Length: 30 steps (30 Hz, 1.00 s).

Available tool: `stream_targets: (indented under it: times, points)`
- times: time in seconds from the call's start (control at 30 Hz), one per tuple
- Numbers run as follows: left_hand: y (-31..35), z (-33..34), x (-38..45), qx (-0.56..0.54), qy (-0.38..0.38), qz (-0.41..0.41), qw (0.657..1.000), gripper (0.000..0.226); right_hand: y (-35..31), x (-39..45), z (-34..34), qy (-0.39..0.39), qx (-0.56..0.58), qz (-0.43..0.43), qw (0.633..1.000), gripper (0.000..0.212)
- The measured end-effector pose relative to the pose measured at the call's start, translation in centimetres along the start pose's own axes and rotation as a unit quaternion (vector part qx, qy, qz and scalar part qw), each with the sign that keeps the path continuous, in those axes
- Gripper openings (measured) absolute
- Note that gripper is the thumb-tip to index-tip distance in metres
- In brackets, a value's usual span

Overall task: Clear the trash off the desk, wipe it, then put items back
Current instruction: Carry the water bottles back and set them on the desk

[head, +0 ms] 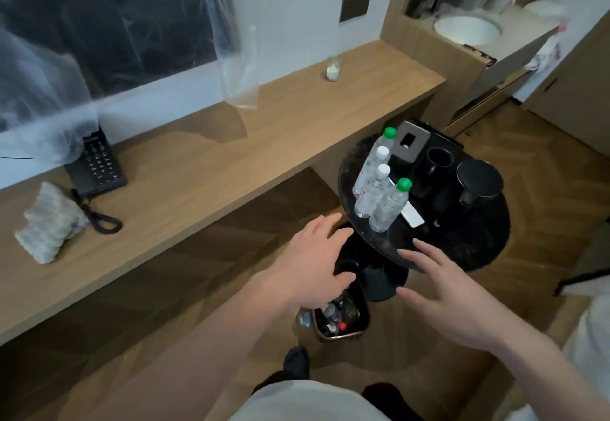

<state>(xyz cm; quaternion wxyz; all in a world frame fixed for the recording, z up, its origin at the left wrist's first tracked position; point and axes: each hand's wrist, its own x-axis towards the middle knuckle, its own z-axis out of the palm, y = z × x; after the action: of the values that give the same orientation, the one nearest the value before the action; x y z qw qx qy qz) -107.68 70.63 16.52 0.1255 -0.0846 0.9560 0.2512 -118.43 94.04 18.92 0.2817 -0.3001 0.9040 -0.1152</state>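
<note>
Head view, my left hand: my left hand [315,263] is stretched out in front of me with the fingers spread and relaxed, grasping nothing, above the trash bin.
Head view, my right hand: my right hand [454,292] is also spread flat and loose, holding nothing, its fingertips over the near edge of the round black table.
Trash bin: the dark trash bin [343,316] stands on the wooden floor below my left wrist, with bottles and scraps inside it.
Round table: the round black table [462,239] stands just beside the right end of the desk, to the right of the bin.
Bottles: four water bottles [379,183] stand close together on the table's left part, two with green caps and two with white caps.
Other table items: a black tray [439,143] holds a grey square box and a black mug [437,161]; a black kettle [478,179] stands next to it, and a white card [412,216] lies beside the bottles.
Desk: the long wooden desk [204,169] runs along the window wall.
Cloth: a crumpled grey cloth [49,222] lies on the desk's left part.
Phone: a black phone [95,166] sits just behind the cloth, its cord curling across the wood.
Glass: a small glass [333,69] stands well apart toward the desk's far right.
Sink: a white sink [467,29] shows in the upper right corner.
</note>
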Motion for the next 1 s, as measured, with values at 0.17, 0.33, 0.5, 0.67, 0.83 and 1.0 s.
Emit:
stream_targets:
  times: [0.17,0.33,0.5,0.67,0.83,1.0]
  points:
    - [0.1,-0.5,3.6,-0.003,0.003,-0.018,1.0,0.078,2.1,4.9,-1.7,-0.01,0.009,-0.029,0.999,0.072]
    - [0.6,-0.3,7.8,-0.031,0.007,-0.07,0.997,0.076,5.0,10.5,-4.3,-0.021,-0.011,-0.067,0.997,0.075]
    - [3.1,-0.7,14.1,-0.062,0.029,-0.117,0.991,0.075,8.2,16.5,-7.7,-0.032,-0.051,-0.111,0.992,0.078]
    - [5.4,-0.3,20.9,-0.062,0.037,-0.141,0.987,0.075,10.2,21.7,-10.3,-0.062,-0.09,-0.164,0.98,0.077]
    - [6.6,1.6,25.6,-0.036,0.033,-0.175,0.983,0.074,11.6,25.1,-10.7,-0.114,-0.151,-0.227,0.955,0.074]
    - [7.0,3.8,27.3,-0.027,0.051,-0.211,0.976,0.082,12.9,26.8,-10.2,-0.085,-0.127,-0.252,0.955,0.05]
